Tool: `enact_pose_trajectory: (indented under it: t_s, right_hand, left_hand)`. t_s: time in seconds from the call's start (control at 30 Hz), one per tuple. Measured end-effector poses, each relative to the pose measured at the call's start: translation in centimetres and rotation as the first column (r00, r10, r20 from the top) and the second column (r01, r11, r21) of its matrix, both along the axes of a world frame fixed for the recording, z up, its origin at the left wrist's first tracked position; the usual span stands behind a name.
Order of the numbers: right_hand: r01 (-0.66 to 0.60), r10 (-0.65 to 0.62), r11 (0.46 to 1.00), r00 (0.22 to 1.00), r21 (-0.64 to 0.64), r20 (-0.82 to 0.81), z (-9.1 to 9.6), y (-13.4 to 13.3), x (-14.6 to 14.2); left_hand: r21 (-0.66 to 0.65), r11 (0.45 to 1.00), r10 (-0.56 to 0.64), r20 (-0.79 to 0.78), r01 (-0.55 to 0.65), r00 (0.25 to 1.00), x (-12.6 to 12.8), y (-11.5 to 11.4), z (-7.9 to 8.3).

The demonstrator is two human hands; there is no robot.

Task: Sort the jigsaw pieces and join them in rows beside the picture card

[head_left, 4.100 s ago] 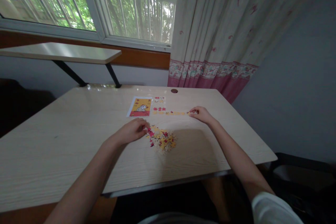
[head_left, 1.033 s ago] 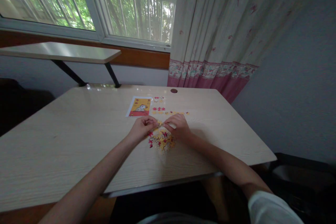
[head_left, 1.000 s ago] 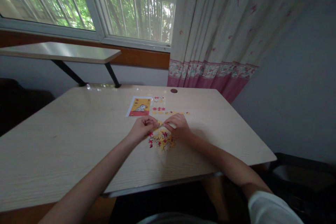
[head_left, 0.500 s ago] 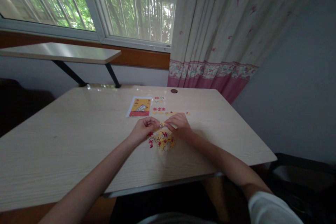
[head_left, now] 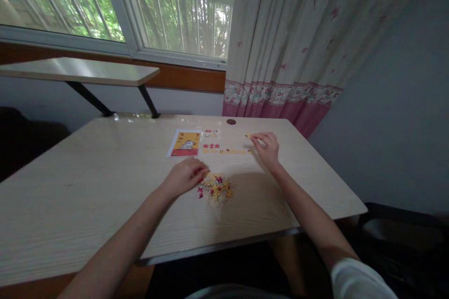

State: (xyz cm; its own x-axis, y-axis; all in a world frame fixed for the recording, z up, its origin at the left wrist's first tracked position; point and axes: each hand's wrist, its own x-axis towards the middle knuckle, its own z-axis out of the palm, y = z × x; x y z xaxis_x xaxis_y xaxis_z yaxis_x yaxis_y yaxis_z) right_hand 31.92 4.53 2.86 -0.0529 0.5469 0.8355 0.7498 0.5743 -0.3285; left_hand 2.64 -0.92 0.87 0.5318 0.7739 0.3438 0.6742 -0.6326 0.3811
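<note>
My right hand point(head_left: 267, 148) pinches a small yellow puzzle piece point(head_left: 247, 136) with a dark mark, out beyond the right end of a row of yellow pieces point(head_left: 233, 152). At the left edge of a loose pile of puzzle pieces point(head_left: 219, 188), my left hand point(head_left: 184, 176) has its fingers drawn together; what they hold, if anything, I cannot make out. The pile mixes yellow, red and white pieces. Above the yellow row lie several red pieces point(head_left: 211, 146), and farther back a small group of red and white pieces point(head_left: 211, 132).
A picture card point(head_left: 185, 143) with a white animal on yellow and red lies left of the rows. All of it rests on a pale wooden desk point(head_left: 105, 182). A raised shelf point(head_left: 80, 71) stands at the back left, and a patterned curtain point(head_left: 280, 56) hangs behind.
My right hand has moved away from my left, to the right and farther back, carrying the yellow puzzle piece. My left hand has dropped slightly left and down beside the pile.
</note>
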Motion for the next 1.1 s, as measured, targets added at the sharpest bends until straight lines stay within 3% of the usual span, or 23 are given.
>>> enact_pose_trajectory:
  t_s: [0.5,0.77,0.9,1.1]
  right_hand:
    - [-0.043,0.044,0.999,0.997,-0.019,0.057,-0.3,0.0,-0.3]
    - [-0.061,0.065,0.992,0.997,-0.106,0.034,-0.6,0.6,-0.5]
    - [-0.147,0.173,0.930,0.984,-0.336,0.050,-1.4,3.5,-1.4]
    - [-0.030,0.149,0.766,0.980,-0.642,0.132,-2.9,8.8,-4.4]
  left_hand:
    - [-0.031,0.999,-0.007,-0.019,0.006,1.000,0.1,-0.1,0.1]
    - [-0.018,1.000,-0.007,-0.047,0.006,0.999,0.1,-0.1,0.0]
    - [-0.016,1.000,-0.012,-0.067,0.011,0.998,0.2,-0.1,-0.1]
    - [-0.023,1.000,-0.005,-0.031,0.004,0.999,0.2,-0.1,-0.1]
